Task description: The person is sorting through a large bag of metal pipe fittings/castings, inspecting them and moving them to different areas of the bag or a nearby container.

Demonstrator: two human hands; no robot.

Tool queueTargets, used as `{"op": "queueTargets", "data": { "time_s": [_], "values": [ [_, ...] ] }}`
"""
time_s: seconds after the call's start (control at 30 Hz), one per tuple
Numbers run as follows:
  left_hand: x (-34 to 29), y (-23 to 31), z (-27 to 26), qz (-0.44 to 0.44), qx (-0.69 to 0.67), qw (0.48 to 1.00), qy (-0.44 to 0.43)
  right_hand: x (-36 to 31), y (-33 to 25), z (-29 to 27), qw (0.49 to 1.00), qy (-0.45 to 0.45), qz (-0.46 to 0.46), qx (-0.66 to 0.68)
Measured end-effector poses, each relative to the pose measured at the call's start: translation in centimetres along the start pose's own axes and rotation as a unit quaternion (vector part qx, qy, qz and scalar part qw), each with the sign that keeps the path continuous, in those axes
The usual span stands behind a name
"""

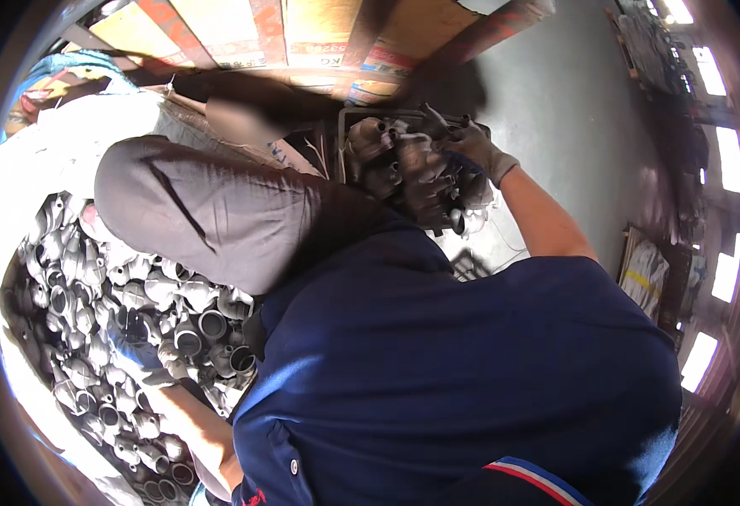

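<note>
We seem to be handling parts (161, 288): left hand (139, 352) lower left, right hand (486, 154) at the upper-centre crate (342, 152); fingers' grips we can't tell; next calls for secure hold.

Split between a heap of metal parts (79, 278) on the left and a crate (342, 152) ahead on the right
Find the heap inside a sack (66, 139), with the left hand (140, 347) in among it; between sack and crate, see the bent leg (209, 211); in the crate, find further castings (416, 160), with the right hand (486, 153) at the right end; beyond both, see a slatted panel (323, 29); right of the crate, see floor (547, 110), then windows (728, 160) farthest right
</note>
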State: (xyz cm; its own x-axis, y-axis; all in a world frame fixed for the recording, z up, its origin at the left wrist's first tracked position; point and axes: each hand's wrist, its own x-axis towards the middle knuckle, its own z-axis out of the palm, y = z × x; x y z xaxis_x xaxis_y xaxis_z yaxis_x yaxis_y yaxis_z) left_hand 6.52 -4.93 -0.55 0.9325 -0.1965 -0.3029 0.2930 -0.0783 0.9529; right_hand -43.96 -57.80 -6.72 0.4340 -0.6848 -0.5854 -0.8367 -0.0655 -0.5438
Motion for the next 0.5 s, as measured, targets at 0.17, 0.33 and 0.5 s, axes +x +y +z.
{"op": "queueTargets", "data": {
  "time_s": [0.17,0.33,0.5],
  "values": [
    [-1.9,-1.9,-4.0,0.176,0.191,0.965,-0.039,-0.3,-4.2,2.5,0.987,0.049,0.029,-0.151],
    [0.4,-5.3,-4.7,0.014,-0.028,0.999,0.038,-1.2,-4.5,1.6,0.952,0.178,0.028,-0.249],
    [-1.0,-9.7,-9.8,0.228,0.498,0.837,-0.002,-6.6,-20.5,2.7,0.930,-0.155,-0.193,0.272]
  ]
}}
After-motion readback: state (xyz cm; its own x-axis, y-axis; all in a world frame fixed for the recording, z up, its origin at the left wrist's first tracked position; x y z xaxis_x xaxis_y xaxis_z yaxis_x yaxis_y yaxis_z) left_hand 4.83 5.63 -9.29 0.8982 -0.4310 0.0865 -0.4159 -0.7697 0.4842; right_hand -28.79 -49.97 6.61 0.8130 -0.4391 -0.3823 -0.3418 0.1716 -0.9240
